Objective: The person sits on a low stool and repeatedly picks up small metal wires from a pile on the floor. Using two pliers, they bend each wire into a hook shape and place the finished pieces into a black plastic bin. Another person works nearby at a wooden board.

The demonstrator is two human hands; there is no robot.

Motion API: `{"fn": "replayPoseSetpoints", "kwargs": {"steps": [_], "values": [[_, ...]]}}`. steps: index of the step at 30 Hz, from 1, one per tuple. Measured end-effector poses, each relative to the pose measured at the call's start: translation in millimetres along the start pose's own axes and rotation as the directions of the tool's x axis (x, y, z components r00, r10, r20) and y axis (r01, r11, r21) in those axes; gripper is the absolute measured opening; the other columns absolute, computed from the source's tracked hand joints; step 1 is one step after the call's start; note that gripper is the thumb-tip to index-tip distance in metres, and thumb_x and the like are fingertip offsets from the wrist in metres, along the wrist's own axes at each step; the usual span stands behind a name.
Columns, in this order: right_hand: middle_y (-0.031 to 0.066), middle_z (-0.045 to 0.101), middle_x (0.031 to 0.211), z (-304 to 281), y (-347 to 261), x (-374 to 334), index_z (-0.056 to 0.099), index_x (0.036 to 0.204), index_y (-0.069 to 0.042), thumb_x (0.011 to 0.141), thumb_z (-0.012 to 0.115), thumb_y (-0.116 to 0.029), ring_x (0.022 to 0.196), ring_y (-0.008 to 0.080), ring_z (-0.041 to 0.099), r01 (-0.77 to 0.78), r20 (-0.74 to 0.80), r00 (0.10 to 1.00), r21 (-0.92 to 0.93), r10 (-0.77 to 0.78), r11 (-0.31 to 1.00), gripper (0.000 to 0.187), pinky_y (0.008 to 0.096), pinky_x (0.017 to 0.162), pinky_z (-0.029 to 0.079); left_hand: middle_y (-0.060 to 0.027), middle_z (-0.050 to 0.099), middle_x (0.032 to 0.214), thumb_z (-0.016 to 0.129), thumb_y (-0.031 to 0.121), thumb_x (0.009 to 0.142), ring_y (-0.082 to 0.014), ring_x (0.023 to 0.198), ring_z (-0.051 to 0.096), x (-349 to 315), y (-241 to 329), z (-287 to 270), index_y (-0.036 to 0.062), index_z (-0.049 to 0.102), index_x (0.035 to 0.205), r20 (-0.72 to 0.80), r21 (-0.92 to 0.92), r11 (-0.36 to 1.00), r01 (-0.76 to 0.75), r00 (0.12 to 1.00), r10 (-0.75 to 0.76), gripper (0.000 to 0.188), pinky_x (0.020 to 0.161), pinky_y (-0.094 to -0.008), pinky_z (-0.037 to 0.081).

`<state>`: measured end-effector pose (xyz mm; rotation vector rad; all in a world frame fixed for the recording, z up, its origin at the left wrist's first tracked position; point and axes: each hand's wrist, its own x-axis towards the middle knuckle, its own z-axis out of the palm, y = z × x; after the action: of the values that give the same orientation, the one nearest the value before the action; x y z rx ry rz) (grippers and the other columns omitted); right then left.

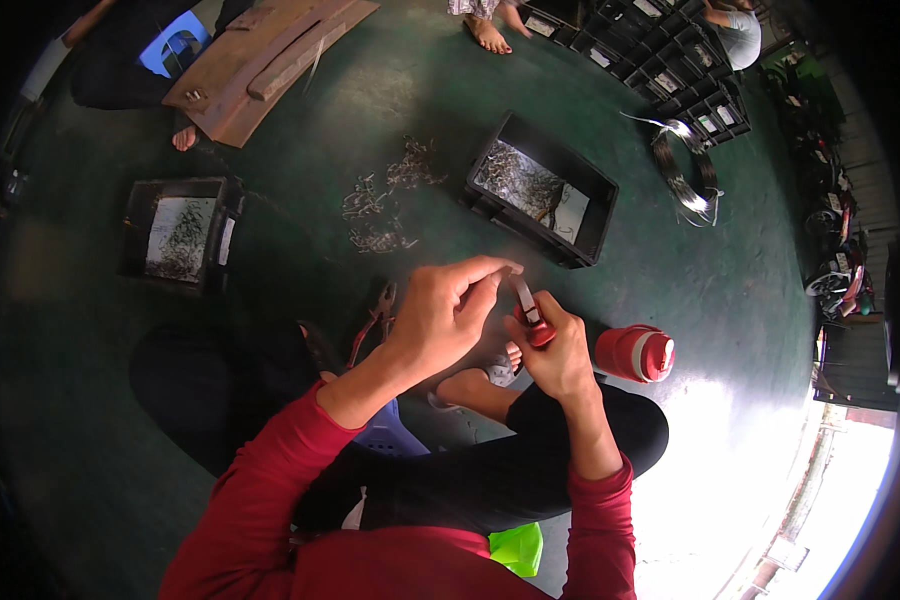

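Observation:
My right hand [560, 352] is closed around a short hand tool [532, 312] with a red grip and a flat silver metal end pointing away from me; its exact kind is not clear. Beside the tool's tip, my left hand [435, 315] has thumb and forefinger pinched together. Whatever lies between those fingertips is too small to make out. Both hands are raised in front of my lap. Below and left of my left hand stands a pair of red-handled pliers [374, 325]. Just beyond the hands, small metal pieces [380, 212] lie in loose heaps on the green floor.
A black crate [598, 215] with small metal pieces stands ahead; another black crate [215, 232] is at left. A red jug [635, 353] sits by my right knee. Farther off are a wire coil [682, 165], stacked black crates [660, 65], a wooden board [235, 75] and other people.

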<state>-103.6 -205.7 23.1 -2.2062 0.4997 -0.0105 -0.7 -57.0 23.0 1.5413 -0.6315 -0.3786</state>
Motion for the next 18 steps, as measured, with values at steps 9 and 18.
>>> {"fn": "replayPoseSetpoints", "kwargs": {"steps": [9,18], "values": [[0.02,0.064,0.077,6,5,3,0.055,0.088,-0.001,0.078,0.071,-0.01,0.072,0.0396,0.063,0.046,-0.085,0.995,-0.055,-0.051,0.997,0.02,0.0408,0.062,0.049,0.0058,0.044,0.057,0.052,0.002,0.094,0.0012,0.051,0.035,-6,3,6,0.0012,0.068,0.108,-0.076,0.038,0.998,0.044,0.996,-0.041,0.021,0.042,-0.0216,0.026],[0.0191,0.063,0.075,-2,6,9,0.057,0.092,0.002,0.079,0.072,-0.012,0.068,0.0347,0.064,0.152,-0.053,0.986,-0.104,-0.158,0.983,0.025,0.0375,0.063,0.049,0.0008,0.055,0.06,0.049,0.007,0.097,-0.003,0.052,0.051,5,1,-3,0.002,0.064,0.115,0.085,-0.021,0.986,0.168,0.982,-0.166,0.024,0.046,-0.0211,0.04]]}}
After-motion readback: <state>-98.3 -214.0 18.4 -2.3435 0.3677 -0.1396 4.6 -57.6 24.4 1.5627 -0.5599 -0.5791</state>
